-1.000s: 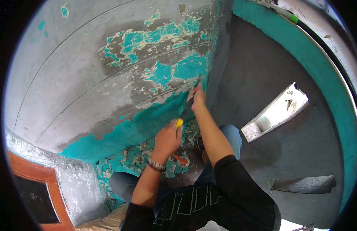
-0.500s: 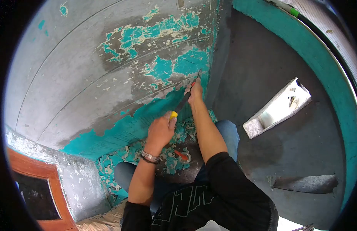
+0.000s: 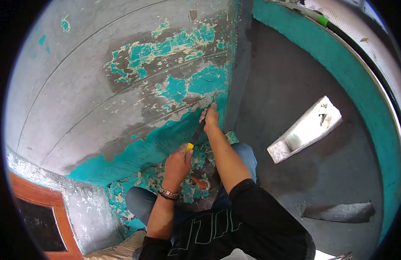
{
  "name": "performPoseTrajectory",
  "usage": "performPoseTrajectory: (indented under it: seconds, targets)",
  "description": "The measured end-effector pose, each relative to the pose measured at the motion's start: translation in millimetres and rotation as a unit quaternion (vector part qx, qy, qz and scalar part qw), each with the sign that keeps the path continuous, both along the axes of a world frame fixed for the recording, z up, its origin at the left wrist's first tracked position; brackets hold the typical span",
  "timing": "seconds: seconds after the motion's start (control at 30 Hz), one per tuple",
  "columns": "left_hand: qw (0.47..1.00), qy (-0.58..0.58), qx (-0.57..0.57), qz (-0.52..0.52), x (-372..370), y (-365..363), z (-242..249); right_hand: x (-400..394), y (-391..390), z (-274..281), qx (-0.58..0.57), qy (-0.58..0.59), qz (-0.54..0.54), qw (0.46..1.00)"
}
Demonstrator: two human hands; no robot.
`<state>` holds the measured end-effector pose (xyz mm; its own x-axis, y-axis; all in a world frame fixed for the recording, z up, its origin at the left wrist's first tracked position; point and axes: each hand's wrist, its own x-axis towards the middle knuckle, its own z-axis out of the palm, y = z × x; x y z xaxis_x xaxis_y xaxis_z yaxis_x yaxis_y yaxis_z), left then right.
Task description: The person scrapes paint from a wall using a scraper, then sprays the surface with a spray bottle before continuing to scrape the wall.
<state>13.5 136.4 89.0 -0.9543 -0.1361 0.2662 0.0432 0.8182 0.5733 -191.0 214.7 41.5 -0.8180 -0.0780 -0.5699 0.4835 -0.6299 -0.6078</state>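
Observation:
A long scraper with a dark shaft [image 3: 198,133] and a yellow butt end slants up to the wall. My right hand [image 3: 212,116] is closed round its upper part, near a thin metal tip touching or close to the wall. Lower down, my left hand [image 3: 178,164] grips the yellow end. Around the tip, the curved wall [image 3: 79,86] shows turquoise paint [image 3: 209,80] in ragged patches, with bare grey between. Fallen paint flakes [image 3: 142,180] lie along the wall's foot. Between my knees rests an orange-handled tool [image 3: 199,182], its other end partly lost among flakes.
On my right is a dark grey surface [image 3: 295,86] with a pale block-like piece [image 3: 302,132] and a recess [image 3: 339,212]. A turquoise curved rim [image 3: 347,73] borders it. An orange-brown frame [image 3: 40,193] stands at lower left, near a brown sack [image 3: 118,248].
The whole view has shifted, so the wall and both hands appear lower and slightly further left. Both hands keep their grip on the scraper; the paint patches look the same.

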Motion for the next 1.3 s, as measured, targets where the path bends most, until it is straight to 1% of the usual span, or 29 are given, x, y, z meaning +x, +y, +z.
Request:
performPoseTrajectory:
  seconds: [0.07, 0.23, 0.3, 0.33, 0.37, 0.4, 0.5, 0.57, 0.6, 0.63, 0.67, 0.7, 0.73, 0.77, 0.83, 0.9, 0.93, 1.0, 1.03, 1.1, 1.3]
  targets:
    - [1.0, -0.015, -0.008, -0.001, 0.4, -0.3, 1.6, 3.0, 1.0, -4.9, -0.019, 0.033, -0.009, 0.999]
    - [0.999, -0.042, -0.005, 0.002, -1.5, 7.0, 8.4, 2.3, 5.7, -3.6, -0.031, 0.025, 0.008, 0.999]
    - [1.0, -0.006, -0.018, -0.013, -5.0, 4.4, 8.9, 2.4, 6.9, -4.4, -0.033, 0.026, 0.009, 0.999]
    - [1.0, -0.003, -0.017, -0.013, -8.1, 2.0, 13.8, 0.6, 5.4, -2.0, -0.054, 0.02, -0.002, 0.998]
    - [0.999, -0.028, -0.036, -0.009, -9.6, -0.4, 25.0, -1.1, 3.4, 0.1, -0.076, 0.013, -0.012, 0.997]
    - [0.997, -0.054, -0.056, -0.004, -11.7, -3.0, 34.6, -2.9, 1.8, 2.0, -0.075, 0.014, -0.01, 0.997]
    - [0.995, -0.078, -0.069, -0.012, -24.1, -12.5, 51.9, -13.0, -2.3, -3.0, -0.104, 0.004, -0.031, 0.994]
    - [0.992, -0.087, -0.086, -0.022, -41.3, -5.9, 51.9, -24.2, 5.6, -8.1, -0.135, 0.016, -0.089, 0.987]
    - [0.99, -0.088, -0.103, -0.034, -49.2, -3.0, 52.4, -26.8, 8.1, -5.7, -0.136, 0.02, -0.091, 0.986]
    - [0.991, -0.083, -0.103, -0.037, -52.5, -2.9, 53.2, -29.6, 12.3, -3.1, -0.15, 0.001, -0.096, 0.984]
    - [0.989, -0.101, -0.096, -0.049, -52.6, -2.7, 52.3, -28.3, 17.3, -1.4, -0.163, -0.021, -0.101, 0.981]
    - [0.987, -0.122, -0.09, -0.06, -49.9, -2.3, 49.5, -22.2, 20.4, -3.1, -0.162, -0.021, -0.103, 0.981]
    - [0.987, -0.121, -0.092, -0.06, -41.4, -1.4, 40.0, -14.2, 20.9, -5.6, -0.148, 0.004, -0.069, 0.987]
    - [0.989, -0.108, -0.084, -0.056, -25.5, -0.6, 23.2, -5.0, 20.3, -11.0, -0.136, 0.025, -0.037, 0.99]
    - [0.991, -0.095, -0.073, -0.055, -0.6, 0.7, 1.1, 15.7, 14.5, -20.4, -0.118, 0.026, -0.022, 0.992]
    - [0.995, -0.066, -0.064, -0.026, 16.6, -1.8, -8.8, 26.0, 3.9, -24.4, -0.097, 0.026, -0.004, 0.995]
    - [0.995, -0.069, -0.064, -0.026, 20.9, -3.3, -11.4, 30.0, -2.1, -25.8, -0.093, 0.029, 0.005, 0.995]
    - [0.997, -0.059, -0.038, 0.015, 24.8, -3.9, -11.2, 35.1, -10.5, -19.4, -0.067, 0.033, 0.012, 0.997]
    - [0.997, -0.058, -0.037, 0.015, 24.3, -6.2, -12.1, 34.9, -12.6, -18.5, -0.066, 0.033, 0.013, 0.997]
    - [0.996, -0.059, -0.062, 0.023, 20.7, -14.3, -13.3, 31.9, -17.0, -17.0, -0.066, 0.05, -0.001, 0.997]
    - [0.996, -0.067, -0.062, -0.001, 12.0, -26.4, 5.5, 25.4, -24.1, -17.2, -0.075, 0.036, -0.023, 0.996]
